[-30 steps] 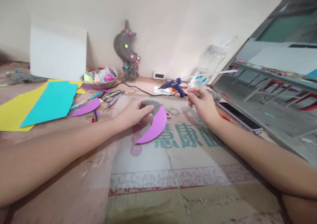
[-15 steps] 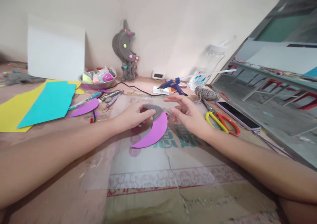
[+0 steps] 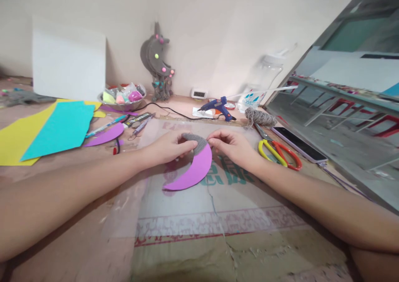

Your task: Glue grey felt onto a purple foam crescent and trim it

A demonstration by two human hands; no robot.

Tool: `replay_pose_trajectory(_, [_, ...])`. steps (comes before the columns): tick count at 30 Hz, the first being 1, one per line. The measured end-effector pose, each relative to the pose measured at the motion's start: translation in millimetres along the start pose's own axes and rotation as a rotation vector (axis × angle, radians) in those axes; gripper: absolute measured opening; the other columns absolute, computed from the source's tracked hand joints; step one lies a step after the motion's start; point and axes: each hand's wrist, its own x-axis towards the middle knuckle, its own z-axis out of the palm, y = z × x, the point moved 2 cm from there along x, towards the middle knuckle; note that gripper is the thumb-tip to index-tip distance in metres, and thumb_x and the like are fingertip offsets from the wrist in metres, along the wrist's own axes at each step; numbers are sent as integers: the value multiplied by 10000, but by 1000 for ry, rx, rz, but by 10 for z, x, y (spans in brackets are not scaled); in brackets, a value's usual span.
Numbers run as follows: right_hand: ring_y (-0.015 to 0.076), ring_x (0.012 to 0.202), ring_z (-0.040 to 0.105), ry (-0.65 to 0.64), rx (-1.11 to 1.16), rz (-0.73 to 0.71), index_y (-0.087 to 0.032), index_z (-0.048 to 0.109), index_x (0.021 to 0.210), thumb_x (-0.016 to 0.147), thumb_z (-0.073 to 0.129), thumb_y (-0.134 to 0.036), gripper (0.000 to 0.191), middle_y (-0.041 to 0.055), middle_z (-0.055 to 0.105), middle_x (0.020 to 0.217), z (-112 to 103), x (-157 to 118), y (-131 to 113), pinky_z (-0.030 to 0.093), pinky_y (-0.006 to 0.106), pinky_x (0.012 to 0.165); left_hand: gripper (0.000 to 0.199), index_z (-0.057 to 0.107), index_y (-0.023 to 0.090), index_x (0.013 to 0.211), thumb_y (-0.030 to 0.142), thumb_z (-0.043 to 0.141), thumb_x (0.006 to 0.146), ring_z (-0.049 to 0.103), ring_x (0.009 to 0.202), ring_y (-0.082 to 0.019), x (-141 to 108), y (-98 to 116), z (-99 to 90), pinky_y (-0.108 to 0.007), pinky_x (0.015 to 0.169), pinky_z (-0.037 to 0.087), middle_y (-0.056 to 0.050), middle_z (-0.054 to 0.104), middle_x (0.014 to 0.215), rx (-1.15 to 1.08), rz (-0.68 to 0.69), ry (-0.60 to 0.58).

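A purple foam crescent [image 3: 195, 170] hangs over the work mat, its upper part wound with grey yarn [image 3: 199, 144]. My left hand [image 3: 170, 147] grips the wound end, thumb on top and fingers behind. At the crescent's right edge, where the winding stops, my right hand [image 3: 232, 147] is closed in a pinch on the yarn. The strand between those fingertips is thin and mostly hidden. The crescent's bare pointed tip is turned down to the left.
Scissors [image 3: 276, 154], a phone [image 3: 299, 143] and a yarn bundle [image 3: 260, 118] lie on the right. Behind are a blue glue gun [image 3: 218, 106] and a decorated grey moon [image 3: 154, 60]. Foam sheets [image 3: 60, 128], a purple cutout [image 3: 107, 136] and a bowl [image 3: 121, 106] are leftward.
My right hand's fingers have come together into a pinch and moved slightly left and down to the crescent's edge. The crescent has shifted a little down.
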Motion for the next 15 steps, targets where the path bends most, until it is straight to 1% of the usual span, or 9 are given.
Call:
replay_pose_trajectory(5, [110,571,501,19,-45,-15,-173,621,792,787,619,-406,233,-6,589,677,-7,3,5,430,274,576,278,436,182,592,292,478,844,418,393,-64,-12,17,27,-192,365,306,47,452,479,-17,1,-50])
replay_pose_trajectory(12, [108,567,494,28,-58,-4,-174,614,791,798,609,-405,231,1,598,703,-17,21,59,412,264,552,273,440,175,581,250,464,842,430,417,-58,-20,52,34,-179,398,323,48,457,491,7,68,-87])
replay_pose_trajectory(15, [108,558,491,34,-61,15,-177,620,788,804,609,-387,211,4,602,691,-14,22,60,412,258,533,280,436,178,577,268,466,840,419,400,-60,-31,57,43,-184,382,309,51,450,482,-16,42,-82])
